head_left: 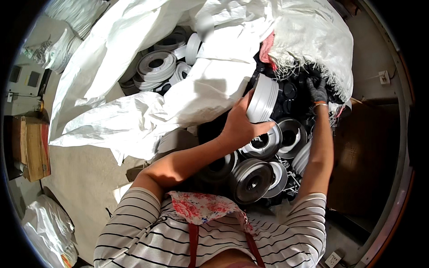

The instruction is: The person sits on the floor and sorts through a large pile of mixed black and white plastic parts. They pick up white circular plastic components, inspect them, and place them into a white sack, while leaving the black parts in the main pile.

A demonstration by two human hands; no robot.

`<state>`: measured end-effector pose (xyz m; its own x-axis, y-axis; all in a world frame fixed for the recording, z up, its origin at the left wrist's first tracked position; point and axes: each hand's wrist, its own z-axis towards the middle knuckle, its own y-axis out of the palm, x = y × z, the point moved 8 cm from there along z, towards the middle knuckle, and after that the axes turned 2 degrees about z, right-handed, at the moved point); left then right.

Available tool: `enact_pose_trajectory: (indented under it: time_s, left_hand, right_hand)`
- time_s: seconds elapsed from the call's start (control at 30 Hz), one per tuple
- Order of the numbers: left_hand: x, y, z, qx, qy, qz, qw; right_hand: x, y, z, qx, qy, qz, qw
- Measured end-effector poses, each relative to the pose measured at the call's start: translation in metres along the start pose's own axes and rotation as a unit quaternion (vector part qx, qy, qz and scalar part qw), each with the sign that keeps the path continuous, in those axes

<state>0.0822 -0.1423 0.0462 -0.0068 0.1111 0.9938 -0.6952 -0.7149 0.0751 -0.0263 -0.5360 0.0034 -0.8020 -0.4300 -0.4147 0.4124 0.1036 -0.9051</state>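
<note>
Spool (pixel 262 98) is sitting clenched in the left hand (pixel 239 125), centre frame; gloved right hand (pixel 318 91) is reaching into dark parts, its grasp unclear.

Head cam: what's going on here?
A person in a striped top is bent over a heap of grey and white plastic spools. The bare left hand grips a pale grey spool by its rim, raised above the pile. The right hand, in a dark glove, reaches into black parts at the mouth of a white woven sack. A second sack holds more spools.
</note>
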Motion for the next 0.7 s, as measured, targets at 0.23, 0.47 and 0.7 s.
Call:
enact_pose_trajectory:
  time_s: [0.23, 0.47, 0.7]
  left_hand:
    - [0.019, -0.037, -0.003, 0.133, 0.052, 0.007, 0.990]
    - [0.002, -0.056, -0.003, 0.144, -0.027, -0.185, 0.972]
    - [0.019, -0.067, -0.055, 0.037, -0.092, -0.151, 0.984]
  right_hand:
    - [-0.056, 0.041, -0.116, -0.017, -0.282, -0.089, 0.955]
    - [-0.113, -0.005, -0.219, -0.138, -0.142, -0.054, 0.979]
    - [-0.094, -0.066, -0.271, 0.005, -0.133, -0.008, 0.991]
